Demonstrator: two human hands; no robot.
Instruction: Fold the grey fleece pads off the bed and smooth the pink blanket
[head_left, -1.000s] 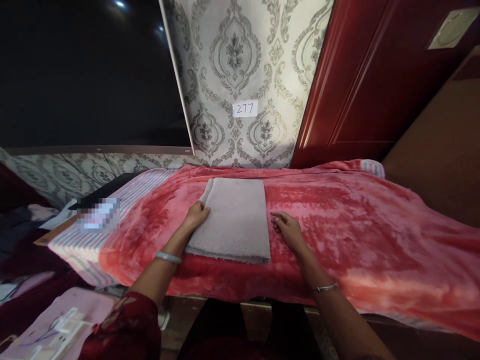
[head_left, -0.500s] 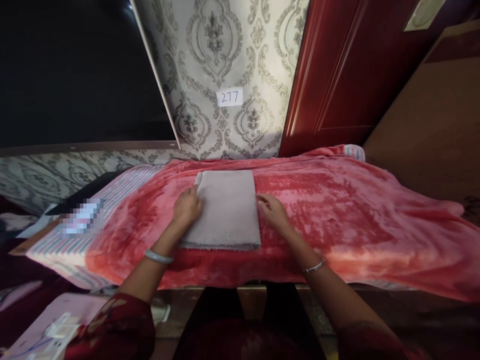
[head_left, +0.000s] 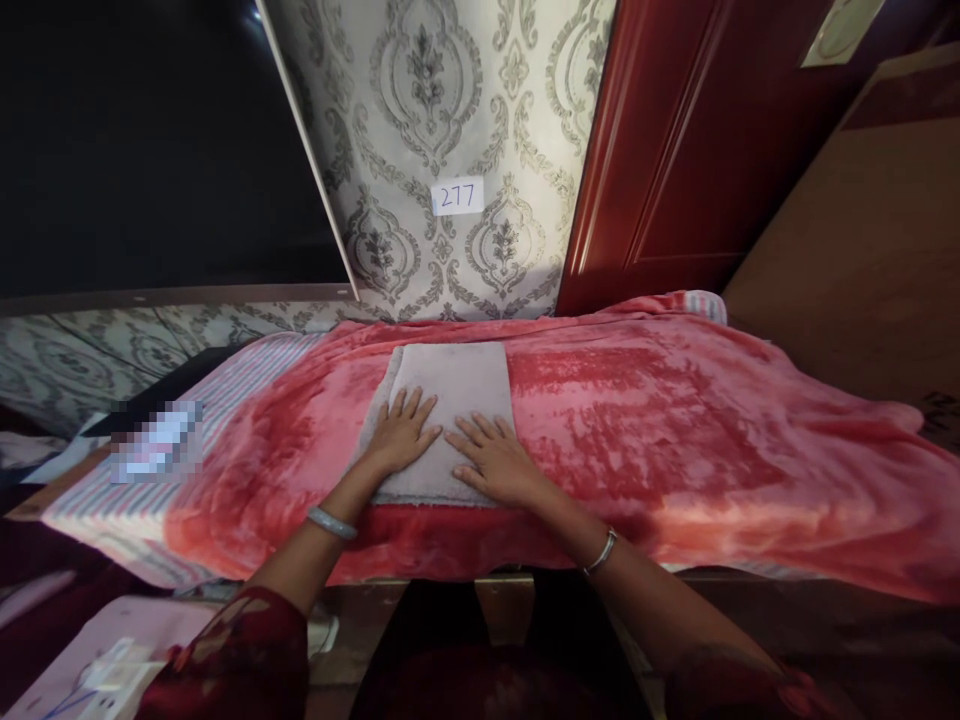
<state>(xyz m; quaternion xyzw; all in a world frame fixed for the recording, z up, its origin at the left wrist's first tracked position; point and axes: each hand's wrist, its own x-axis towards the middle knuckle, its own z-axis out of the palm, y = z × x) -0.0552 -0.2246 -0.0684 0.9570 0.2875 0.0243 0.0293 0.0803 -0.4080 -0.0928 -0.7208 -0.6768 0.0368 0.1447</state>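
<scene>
The folded grey cloth was laid on the red blanket, left of the blanket's middle. The left hand was placed palm down on the cloth's left part, the right hand on its near right; both were opened flat, fingers spread, nothing gripped. A paper label was fixed to the far wall.

The left hand is flat, palm down, fingers fanned forward, thumb stretched toward the right hand, which is likewise palm down, fingers spread and angled leftward. They are near but apart. The left forearm and right forearm slant inward.
</scene>
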